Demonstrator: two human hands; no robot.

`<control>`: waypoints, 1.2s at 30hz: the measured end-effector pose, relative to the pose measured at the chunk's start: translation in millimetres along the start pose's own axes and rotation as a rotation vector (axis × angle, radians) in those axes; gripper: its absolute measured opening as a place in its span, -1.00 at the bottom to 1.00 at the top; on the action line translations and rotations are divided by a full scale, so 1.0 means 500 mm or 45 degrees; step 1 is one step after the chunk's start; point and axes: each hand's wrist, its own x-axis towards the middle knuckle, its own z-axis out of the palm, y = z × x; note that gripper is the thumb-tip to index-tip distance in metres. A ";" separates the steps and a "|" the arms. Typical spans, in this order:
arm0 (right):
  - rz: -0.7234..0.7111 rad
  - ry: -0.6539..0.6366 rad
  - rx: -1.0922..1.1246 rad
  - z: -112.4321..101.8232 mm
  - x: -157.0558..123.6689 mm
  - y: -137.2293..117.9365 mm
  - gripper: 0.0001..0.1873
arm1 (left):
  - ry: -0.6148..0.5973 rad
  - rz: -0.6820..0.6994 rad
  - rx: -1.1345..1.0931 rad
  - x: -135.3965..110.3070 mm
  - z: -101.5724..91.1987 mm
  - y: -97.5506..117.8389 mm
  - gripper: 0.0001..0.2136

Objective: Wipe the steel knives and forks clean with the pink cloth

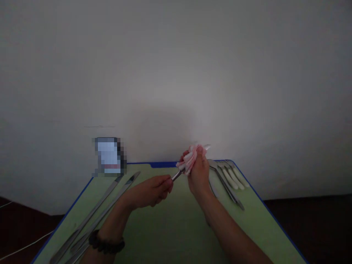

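My left hand (pixel 154 190) is closed around the handle end of a slim metal piece of cutlery (pixel 178 175), which slants up to the right. A bunched pink-and-white cloth (pixel 190 159) wraps its middle. Pressing that cloth around the metal is my right hand (pixel 199 172), its thumb on top. A bright, narrow tip (pixel 208 147) sticks out beyond the cloth; the cloth hides most of the shape, so I cannot tell whether it is a knife or a spoon. Both hands are above the green tabletop (pixel 165 231).
Several long metal knives (pixel 101 205) lie along the left side. On the right are metal spoons (pixel 227 185) and forks with cream handles (pixel 232 178). A blurred-out phone (pixel 110 156) stands at the back left. Behind the blue table edge (pixel 165 164) rises a pale wall (pixel 176 73).
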 end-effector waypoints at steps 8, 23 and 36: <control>-0.026 0.101 0.113 -0.017 0.035 -0.061 -0.54 | 0.124 0.109 0.278 -0.023 0.002 0.029 -0.69; 0.030 0.003 -0.190 -0.015 0.013 0.012 -0.39 | 0.124 0.086 0.466 -0.009 0.012 0.031 -0.68; -0.004 0.223 -0.033 -0.049 0.078 -0.064 -0.59 | 0.119 -0.036 0.470 -0.070 -0.018 0.035 -0.63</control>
